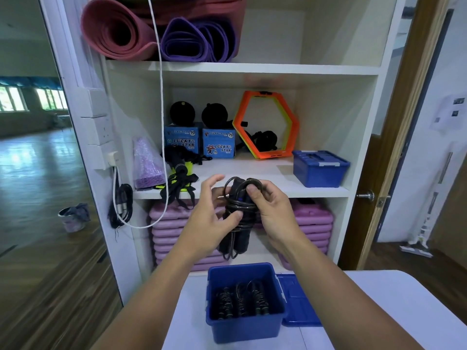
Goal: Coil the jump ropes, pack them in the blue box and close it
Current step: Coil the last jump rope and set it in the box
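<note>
I hold a coiled black jump rope (240,238) upright in front of the shelf, above the open blue box (219,327). My right hand (273,210) grips the top of the bundle, thumb across the loops. My left hand (212,215) holds the bundle's left side with the thumb pressed on the wound cord; its fingers are spread. Several coiled black ropes (240,303) lie side by side inside the box. The box's blue lid (300,309) lies flat on the white table just right of it.
The box stands on a white table (379,311) before a white shelf unit. A second, closed blue box (319,168) sits on the middle shelf at right, beside orange hexagon rings (265,122), small blue cartons and black straps. Purple steppers fill the lower shelf. A white cord (161,97) hangs at left.
</note>
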A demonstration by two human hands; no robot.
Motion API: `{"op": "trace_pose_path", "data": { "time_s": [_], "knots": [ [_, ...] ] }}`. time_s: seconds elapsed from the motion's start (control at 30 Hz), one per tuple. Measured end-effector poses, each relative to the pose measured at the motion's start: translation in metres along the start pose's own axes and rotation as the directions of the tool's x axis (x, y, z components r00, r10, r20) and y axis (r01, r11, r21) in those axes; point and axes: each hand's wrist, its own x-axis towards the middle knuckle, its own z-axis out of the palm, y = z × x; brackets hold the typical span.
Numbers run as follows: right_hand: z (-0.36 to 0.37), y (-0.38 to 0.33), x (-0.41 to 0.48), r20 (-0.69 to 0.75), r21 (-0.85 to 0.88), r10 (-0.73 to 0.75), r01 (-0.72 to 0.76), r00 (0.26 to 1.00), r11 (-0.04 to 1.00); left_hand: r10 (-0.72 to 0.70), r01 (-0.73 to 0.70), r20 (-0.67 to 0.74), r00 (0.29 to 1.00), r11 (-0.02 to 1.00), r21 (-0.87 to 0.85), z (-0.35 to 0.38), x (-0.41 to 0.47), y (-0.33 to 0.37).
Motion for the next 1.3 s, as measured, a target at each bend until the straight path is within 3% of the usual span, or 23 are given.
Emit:
{"op": "trace_pose_path", "data": {
  "time_s": [0.1, 0.17, 0.23, 0.33, 0.43, 0.5, 0.6, 0.77, 0.9, 1.07, 1.17, 1.3],
  "knots": [
    [-0.004, -0.001, 0.001, -0.015, -0.022, -0.019, 0.019, 1.0, 1.0, -0.065, 0.073, 0.073, 0.995, 0.991, -0.111, -0.003, 0.001, 0.005],
    [-0.005, -0.001, 0.002, 0.01, -0.061, -0.041, 0.041, 0.999, 0.997, -0.127, 0.124, -0.003, 0.992, 0.974, -0.19, -0.003, 0.005, 0.012],
    [-0.006, 0.001, 0.001, 0.043, -0.097, -0.057, 0.061, 0.997, 0.993, -0.085, 0.077, -0.112, 0.99, 0.994, -0.071, -0.005, 0.011, 0.012],
    [-0.006, 0.002, -0.001, 0.067, -0.134, -0.083, 0.092, 0.994, 0.987, 0.102, -0.065, -0.161, 0.982, 0.973, 0.223, -0.007, 0.017, 0.006],
    [-0.005, -0.001, -0.001, 0.08, -0.165, -0.113, 0.125, 0.99, 0.978, 0.374, -0.288, -0.095, 0.923, 0.831, 0.476, -0.009, 0.02, 0.004],
    [-0.005, 0.0, -0.001, 0.078, -0.18, -0.121, 0.134, 0.99, 0.975, 0.513, -0.402, 0.012, 0.858, 0.657, 0.637, -0.009, 0.02, 0.004],
    [-0.004, 0.005, -0.001, 0.048, -0.133, -0.104, 0.109, 0.993, 0.985, 0.566, -0.449, 0.135, 0.813, 0.463, 0.765, -0.01, 0.018, 0.003],
    [0.004, 0.011, -0.005, -0.022, -0.112, -0.098, 0.095, 0.995, 0.989, 0.628, -0.49, 0.167, 0.76, 0.384, 0.783, -0.006, 0.009, -0.005],
    [0.016, 0.019, -0.008, -0.061, -0.015, -0.052, 0.051, 0.997, 0.999, 0.636, -0.502, 0.145, 0.758, 0.426, 0.753, -0.009, 0.006, -0.005],
    [0.028, 0.024, -0.012, -0.059, 0.218, 0.151, -0.135, 0.987, 0.967, 0.567, -0.52, 0.199, 0.799, 0.487, 0.701, -0.017, 0.008, -0.005],
    [0.032, 0.022, -0.014, -0.048, 0.258, 0.234, -0.214, 0.971, 0.942, 0.537, -0.5, 0.168, 0.826, 0.562, 0.658, -0.02, 0.006, -0.01],
    [0.034, 0.018, -0.012, -0.048, 0.21, 0.201, -0.187, 0.978, 0.96, 0.462, -0.427, 0.083, 0.883, 0.717, 0.551, -0.023, 0.003, -0.011]
  ]
}}
